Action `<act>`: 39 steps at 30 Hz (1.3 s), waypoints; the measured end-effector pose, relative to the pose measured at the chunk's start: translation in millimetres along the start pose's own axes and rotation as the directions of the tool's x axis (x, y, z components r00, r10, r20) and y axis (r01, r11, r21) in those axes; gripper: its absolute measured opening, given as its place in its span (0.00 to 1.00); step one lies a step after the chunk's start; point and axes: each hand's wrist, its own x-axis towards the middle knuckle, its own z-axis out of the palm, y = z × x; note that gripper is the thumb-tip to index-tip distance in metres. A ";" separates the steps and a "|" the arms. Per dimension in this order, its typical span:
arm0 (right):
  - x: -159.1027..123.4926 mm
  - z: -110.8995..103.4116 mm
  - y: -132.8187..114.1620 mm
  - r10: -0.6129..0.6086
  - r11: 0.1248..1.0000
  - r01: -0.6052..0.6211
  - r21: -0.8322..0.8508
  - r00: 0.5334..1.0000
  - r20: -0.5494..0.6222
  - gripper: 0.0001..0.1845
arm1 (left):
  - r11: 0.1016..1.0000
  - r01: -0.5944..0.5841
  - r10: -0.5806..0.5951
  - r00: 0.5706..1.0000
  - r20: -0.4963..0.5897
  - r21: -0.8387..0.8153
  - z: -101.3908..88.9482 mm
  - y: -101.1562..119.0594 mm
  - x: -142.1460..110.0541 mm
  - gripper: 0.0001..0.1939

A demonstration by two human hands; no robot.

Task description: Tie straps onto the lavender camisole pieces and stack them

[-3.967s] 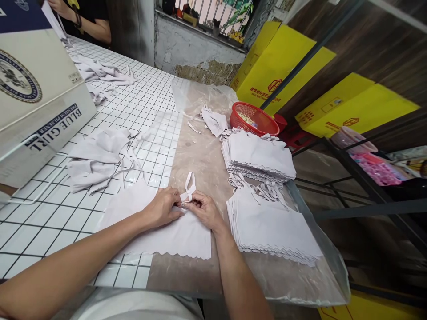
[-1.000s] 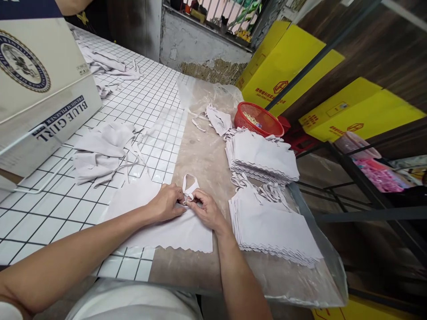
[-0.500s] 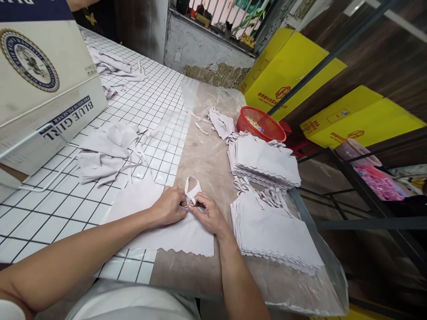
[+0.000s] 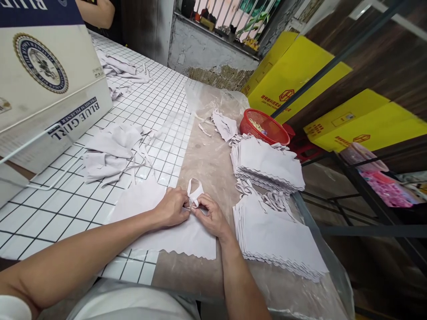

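A pale grey fabric piece (image 4: 180, 240) with a scalloped edge lies flat on the table before me. At its upper part a narrow fabric strap (image 4: 197, 192) stands up in a loop. My left hand (image 4: 173, 207) pinches the strap's base from the left, fingers closed. From the right, my right hand (image 4: 211, 216) pinches the same spot with thumb and fingers. The fingertips nearly meet, and what exactly lies between them is partly hidden. Close by on the right is a stack of similar scalloped pieces (image 4: 273, 231) with their straps bunched at the top.
Behind that stack sits another stack (image 4: 270, 158), beside a red basket (image 4: 263, 126). Loose fabric pieces (image 4: 113, 142) lie left on the gridded tabletop (image 4: 43, 206). A large carton (image 4: 80, 89) stands at left. Another person's arm (image 4: 96, 13) shows at the far end. Yellow boxes (image 4: 296, 73) stand behind.
The view has shifted slightly, so the scene sits a little further right and lower. Both hands keep their pinch on the strap, with hardly any visible movement.
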 end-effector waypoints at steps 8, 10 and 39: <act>-1.1 -5.9 1.0 -0.044 0.997 0.047 -0.060 0.998 0.041 0.08 | 1.000 -0.002 0.002 1.000 -0.004 0.001 0.3 -1.1 -0.2 0.05; -1.6 -6.9 2.5 -0.066 0.994 0.070 -0.082 0.996 0.052 0.08 | 1.000 -0.003 0.003 1.000 -0.002 -0.012 0.5 -2.1 -0.2 0.05; -1.3 -6.2 -5.6 0.174 0.905 -0.186 0.383 0.982 0.067 0.12 | 0.997 -0.055 0.055 0.998 -0.004 -0.058 5.0 -5.7 -0.8 0.09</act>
